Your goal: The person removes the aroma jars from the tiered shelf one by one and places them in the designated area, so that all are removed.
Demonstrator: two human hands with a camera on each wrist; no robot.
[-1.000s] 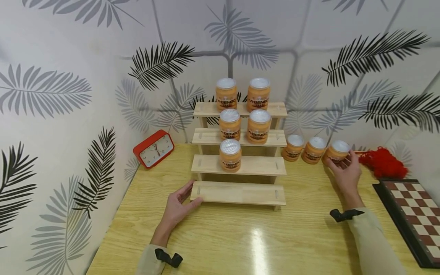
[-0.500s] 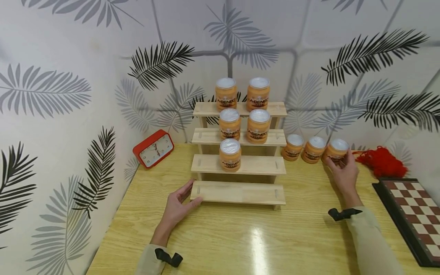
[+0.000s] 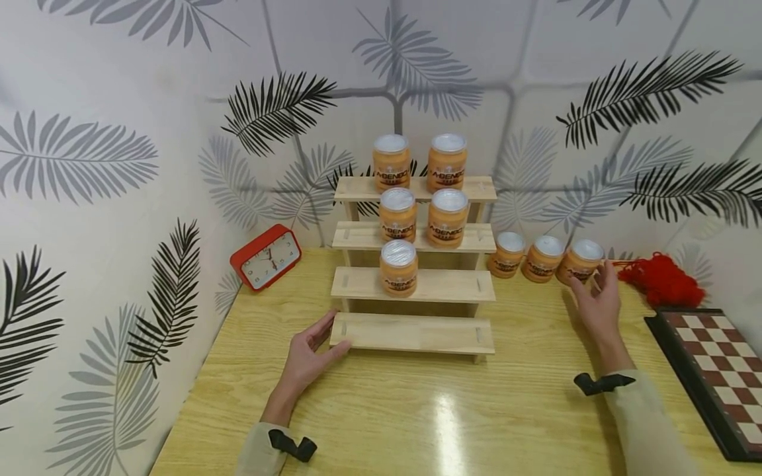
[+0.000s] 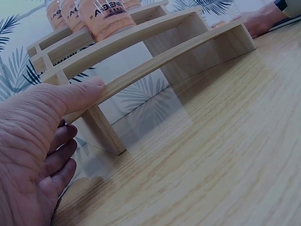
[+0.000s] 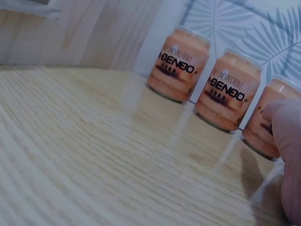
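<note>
A four-step wooden rack [image 3: 413, 334] stands on the table; its lowest step is bare. Orange jars with white lids stand on the upper steps, one alone [image 3: 399, 268] on the third step. Three more jars stand in a row to the rack's right. My right hand [image 3: 592, 289] is open just behind the rightmost jar [image 3: 583, 254], thumb and fingers spread to either side of it. In the right wrist view a fingertip [image 5: 287, 136] lies beside that jar [image 5: 265, 122]. My left hand [image 3: 324, 338] is open, its thumb [image 4: 91, 87] resting on the left end of the lowest step [image 4: 155, 61].
A red alarm clock [image 3: 266, 256] leans at the back left. Red yarn [image 3: 661, 281] and a chessboard [image 3: 714, 370] lie at the right. Leaf-patterned walls close in the wooden table [image 3: 417, 423] at the back and left.
My right hand has loosened from round the rightmost jar and drawn back a little towards me. The left hand and the jars have not moved.
</note>
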